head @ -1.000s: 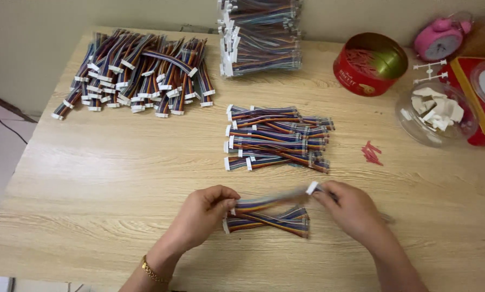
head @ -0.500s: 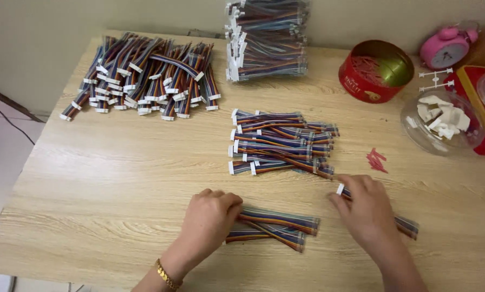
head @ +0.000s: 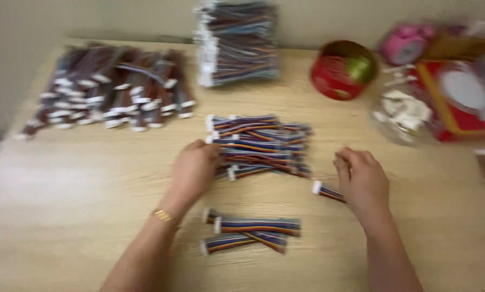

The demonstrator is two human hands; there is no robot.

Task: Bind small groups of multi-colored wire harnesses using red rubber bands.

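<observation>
Left hand [head: 192, 170] on cable pile [head: 261, 143]

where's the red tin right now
In the head view the red tin stands at the table's far right, between the tall cable stack and the pink clock, beyond both hands.

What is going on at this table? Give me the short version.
A person is sorting short ribbon cables on a wooden table. The left hand rests on the near edge of the middle pile. The right hand holds one cable with a white connector. A few cables lie close to the person, with larger piles at the back. The picture is blurred.
</observation>
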